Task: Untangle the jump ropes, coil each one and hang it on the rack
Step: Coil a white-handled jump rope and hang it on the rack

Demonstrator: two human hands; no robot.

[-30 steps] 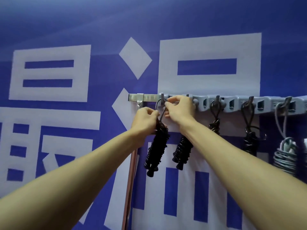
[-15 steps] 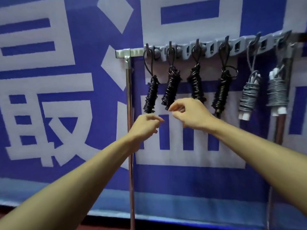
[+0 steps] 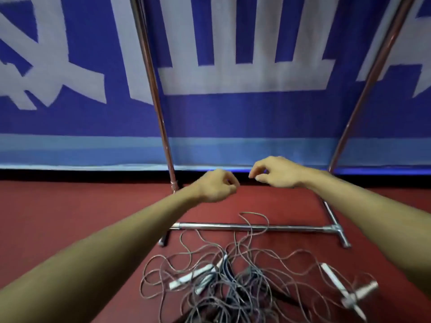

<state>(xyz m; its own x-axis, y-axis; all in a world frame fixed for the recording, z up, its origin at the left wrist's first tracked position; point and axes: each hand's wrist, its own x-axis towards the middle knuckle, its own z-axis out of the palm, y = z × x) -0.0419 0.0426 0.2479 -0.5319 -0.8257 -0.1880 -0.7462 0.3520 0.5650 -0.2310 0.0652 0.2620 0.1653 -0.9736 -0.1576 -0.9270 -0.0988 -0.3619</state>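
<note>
A tangled heap of thin grey jump ropes (image 3: 235, 273) lies on the red floor in front of the rack's base bar (image 3: 251, 227). Several white and grey handles (image 3: 193, 276) stick out of the heap; more handles (image 3: 349, 294) lie at its right. My left hand (image 3: 217, 186) and my right hand (image 3: 272, 172) hover side by side above the floor, well above the heap, fingers loosely curled and holding nothing. The rack's top rail and its hung ropes are out of view.
Two metal uprights of the rack (image 3: 161, 120) (image 3: 363, 89) rise in front of a blue and white banner (image 3: 221, 66). A foot of the rack (image 3: 338, 229) stands at the right on the red floor (image 3: 58, 217).
My view has dropped from the rack's hooks to the floor. Both hands let go of the black coiled rope hung on the left hook and came down empty.
</note>
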